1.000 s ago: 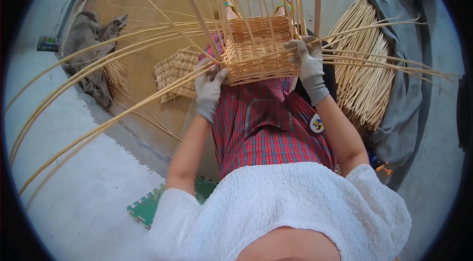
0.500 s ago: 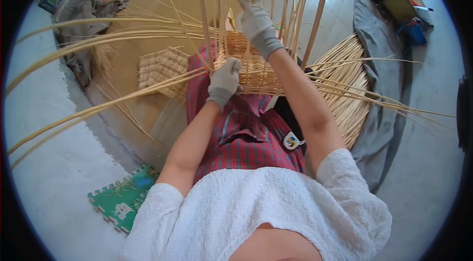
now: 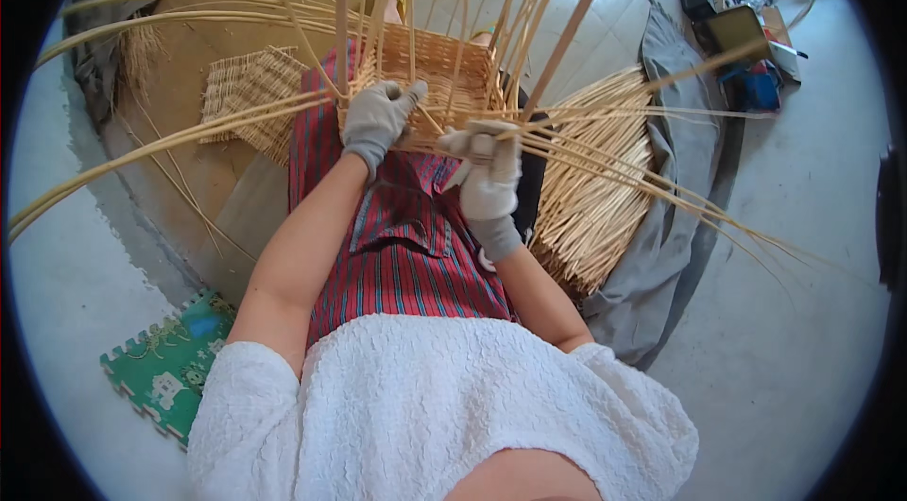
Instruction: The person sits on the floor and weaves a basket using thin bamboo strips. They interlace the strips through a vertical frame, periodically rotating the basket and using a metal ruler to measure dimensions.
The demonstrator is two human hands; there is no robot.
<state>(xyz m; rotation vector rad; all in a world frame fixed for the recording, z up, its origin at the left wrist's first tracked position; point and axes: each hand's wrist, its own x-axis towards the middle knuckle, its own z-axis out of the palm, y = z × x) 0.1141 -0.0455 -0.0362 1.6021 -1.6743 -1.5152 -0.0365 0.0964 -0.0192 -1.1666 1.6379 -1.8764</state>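
Observation:
A half-woven wicker basket lies across my lap, with flat wooden stakes and thin upright rods rising from its rim. My left hand, in a grey-white work glove, is closed on the near wall close to the left corner. Its thumb presses by an upright rod. My gloved right hand is at the near wall toward the right, fingers curled round a wicker strand. That strand's short part slants toward my left hand. Part of the near wall is hidden behind both hands.
Long wicker strands stick out left and right. A woven mat piece lies on the left floor, a bundle of cut rods on grey cloth to the right. A green foam mat and a tool box are farther off.
My right hand has come down from above the basket's far side to its near wall, and its fingers have closed on a strand. The left hand stays on the wall. The view has shifted.

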